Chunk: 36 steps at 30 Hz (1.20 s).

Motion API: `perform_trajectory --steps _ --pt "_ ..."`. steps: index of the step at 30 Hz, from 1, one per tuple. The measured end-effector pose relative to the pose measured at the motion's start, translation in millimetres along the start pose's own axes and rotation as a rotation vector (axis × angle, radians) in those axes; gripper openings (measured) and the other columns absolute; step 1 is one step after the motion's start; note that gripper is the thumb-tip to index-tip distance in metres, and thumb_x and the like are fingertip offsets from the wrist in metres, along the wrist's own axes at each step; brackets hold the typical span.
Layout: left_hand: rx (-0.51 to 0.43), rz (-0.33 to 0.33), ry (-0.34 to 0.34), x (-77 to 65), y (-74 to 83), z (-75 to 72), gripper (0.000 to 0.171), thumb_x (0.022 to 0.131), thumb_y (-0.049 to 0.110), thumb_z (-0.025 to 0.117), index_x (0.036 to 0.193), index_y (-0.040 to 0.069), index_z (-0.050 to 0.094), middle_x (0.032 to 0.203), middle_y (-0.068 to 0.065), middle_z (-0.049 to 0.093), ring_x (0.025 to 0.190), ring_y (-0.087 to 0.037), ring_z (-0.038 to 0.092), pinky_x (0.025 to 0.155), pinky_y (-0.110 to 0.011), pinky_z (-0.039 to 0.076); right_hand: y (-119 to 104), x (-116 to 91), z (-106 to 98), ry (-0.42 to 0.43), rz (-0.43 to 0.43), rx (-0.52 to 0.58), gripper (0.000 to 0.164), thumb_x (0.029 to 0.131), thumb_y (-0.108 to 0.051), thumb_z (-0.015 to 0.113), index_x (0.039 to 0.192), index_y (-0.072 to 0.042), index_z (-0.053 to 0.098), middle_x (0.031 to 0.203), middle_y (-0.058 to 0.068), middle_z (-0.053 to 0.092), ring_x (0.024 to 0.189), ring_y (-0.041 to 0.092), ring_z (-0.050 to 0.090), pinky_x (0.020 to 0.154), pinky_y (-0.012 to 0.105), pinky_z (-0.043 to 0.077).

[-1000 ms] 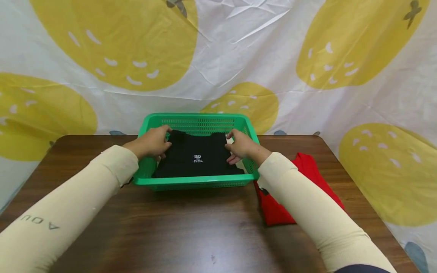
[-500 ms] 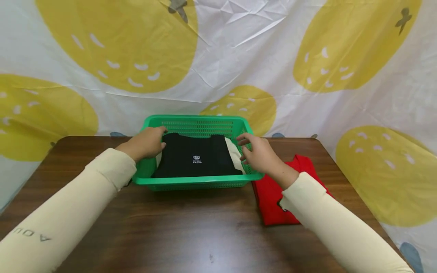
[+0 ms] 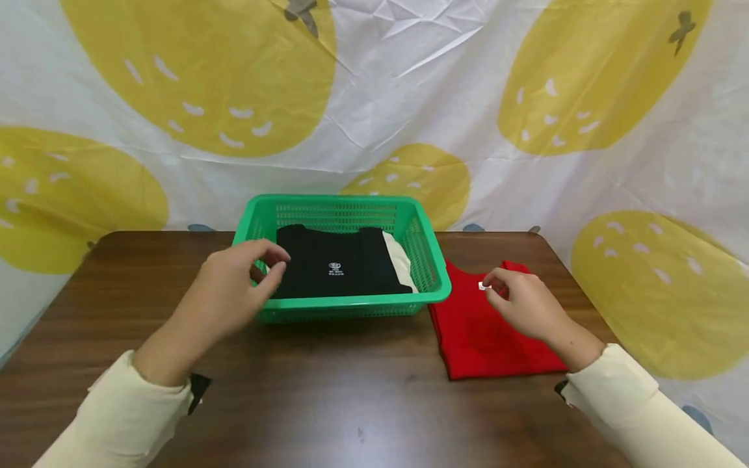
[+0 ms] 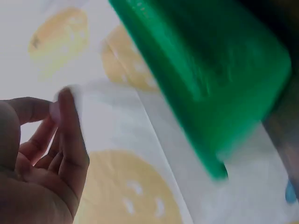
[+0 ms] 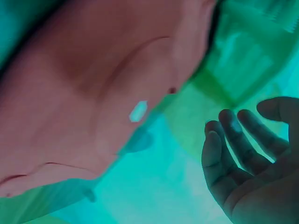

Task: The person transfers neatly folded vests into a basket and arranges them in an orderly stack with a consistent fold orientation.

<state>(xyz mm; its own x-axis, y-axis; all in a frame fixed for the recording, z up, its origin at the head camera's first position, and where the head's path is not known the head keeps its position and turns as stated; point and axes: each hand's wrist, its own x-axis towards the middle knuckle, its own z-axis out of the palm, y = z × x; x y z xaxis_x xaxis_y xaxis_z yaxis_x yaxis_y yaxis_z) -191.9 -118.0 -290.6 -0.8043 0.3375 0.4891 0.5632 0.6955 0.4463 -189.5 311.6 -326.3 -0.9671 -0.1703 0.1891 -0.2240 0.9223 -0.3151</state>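
Note:
In the head view, a folded black shirt (image 3: 328, 260) with a small white print lies in a green plastic basket (image 3: 351, 301), over a cream cloth (image 3: 400, 260). My left hand (image 3: 231, 289) hovers at the basket's near left corner, fingers loosely bent with nothing in them. A folded red shirt (image 3: 480, 338) with a white neck label lies on the table right of the basket. Above it is my right hand (image 3: 529, 305), thumb and fingers apart and holding nothing in the right wrist view, where the shirt (image 5: 107, 79) looks pinkish.
The brown wooden table (image 3: 328, 403) extends towards me and to both sides of the basket. Behind it hangs a white curtain (image 3: 409, 78) with yellow fruit prints, which also runs along the right side.
Both hands have left the black shirt, which stays in the basket. The left hand has drawn back towards me, and the right has moved right, over the red shirt.

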Motion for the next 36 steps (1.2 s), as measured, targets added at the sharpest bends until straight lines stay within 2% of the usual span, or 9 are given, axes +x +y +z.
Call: perform_trajectory --steps 4,8,12,15,17,21,24,31,36 --pt "0.018 0.051 0.039 -19.7 20.9 20.8 0.004 0.093 0.013 0.067 0.093 0.015 0.070 0.068 0.008 0.059 0.056 -0.006 0.046 0.055 -0.023 0.043 16.0 8.7 10.6 -0.104 0.011 -0.082 0.013 0.093 -0.015 0.064 0.099 -0.003 0.064 0.073 0.001 0.059 0.062 0.013 0.051 0.059 0.029 0.044" --pt "0.027 0.053 -0.018 -34.1 32.9 42.4 0.005 0.091 0.016 0.069 0.089 0.021 0.069 0.063 0.014 0.049 0.054 0.000 0.041 0.052 -0.019 0.037 29.4 16.8 25.2 -0.201 0.018 -0.149 0.019 0.091 -0.021 0.069 0.096 -0.005 0.060 0.076 0.003 0.057 0.068 0.015 0.051 0.062 0.029 0.043" --pt "0.044 0.033 -0.087 -45.1 34.0 60.9 0.008 0.089 0.018 0.073 0.087 0.024 0.068 0.062 0.017 0.047 0.054 0.002 0.041 0.051 -0.018 0.036 39.2 19.5 36.8 -0.245 0.019 -0.175 0.024 0.090 -0.028 0.071 0.089 -0.008 0.058 0.079 0.005 0.054 0.073 0.018 0.051 0.064 0.030 0.043" --pt "0.054 -0.001 -0.164 -50.3 32.4 68.9 0.008 0.089 0.022 0.074 0.086 0.026 0.068 0.062 0.018 0.047 0.053 0.002 0.041 0.052 -0.019 0.036 42.8 17.6 40.4 -0.265 0.016 -0.188 0.036 0.089 -0.035 0.073 0.105 -0.005 0.062 0.097 0.013 0.059 0.090 0.027 0.056 0.075 0.039 0.052" --pt "0.066 -0.025 -0.210 -52.6 31.5 71.7 0.009 0.089 0.024 0.074 0.085 0.027 0.067 0.061 0.019 0.046 0.054 0.002 0.041 0.052 -0.020 0.036 45.2 15.3 42.5 -0.287 0.014 -0.182 0.054 0.088 -0.041 0.073 0.124 -0.004 0.060 0.121 0.021 0.057 0.110 0.037 0.055 0.088 0.051 0.054" --pt "0.085 -0.050 -0.265 -54.4 30.1 73.8 0.011 0.089 0.027 0.074 0.083 0.028 0.066 0.060 0.020 0.045 0.054 0.001 0.042 0.054 -0.023 0.037 50.1 7.9 44.8 -0.357 0.015 -0.120 0.080 0.086 -0.051 0.071 0.149 -0.010 0.044 0.155 0.025 0.034 0.141 0.049 0.031 0.103 0.067 0.041" --pt "0.080 -0.045 -0.282 -53.3 29.7 74.7 0.010 0.090 0.028 0.073 0.084 0.029 0.066 0.060 0.020 0.046 0.054 0.001 0.042 0.054 -0.024 0.038 53.6 1.4 44.6 -0.382 0.022 -0.100 0.086 0.085 -0.056 0.070 0.153 -0.013 0.039 0.160 0.024 0.028 0.145 0.051 0.022 0.106 0.070 0.035" --pt "0.066 -0.037 -0.277 -50.2 30.5 69.2 0.008 0.090 0.028 0.073 0.086 0.030 0.066 0.062 0.020 0.048 0.055 0.002 0.043 0.054 -0.022 0.038 53.5 -8.1 42.3 -0.403 0.028 -0.104 0.092 0.084 -0.060 0.068 0.155 -0.011 0.034 0.162 0.024 0.023 0.146 0.054 0.017 0.111 0.074 0.021" --pt "0.039 -0.031 -0.304 -51.4 32.2 64.3 0.006 0.091 0.027 0.071 0.087 0.030 0.067 0.063 0.021 0.049 0.056 0.003 0.043 0.054 -0.022 0.037 48.6 -13.6 45.4 -0.443 0.024 -0.106 0.098 0.082 -0.062 0.070 0.156 -0.010 0.031 0.162 0.026 0.020 0.145 0.057 0.015 0.109 0.077 0.018"
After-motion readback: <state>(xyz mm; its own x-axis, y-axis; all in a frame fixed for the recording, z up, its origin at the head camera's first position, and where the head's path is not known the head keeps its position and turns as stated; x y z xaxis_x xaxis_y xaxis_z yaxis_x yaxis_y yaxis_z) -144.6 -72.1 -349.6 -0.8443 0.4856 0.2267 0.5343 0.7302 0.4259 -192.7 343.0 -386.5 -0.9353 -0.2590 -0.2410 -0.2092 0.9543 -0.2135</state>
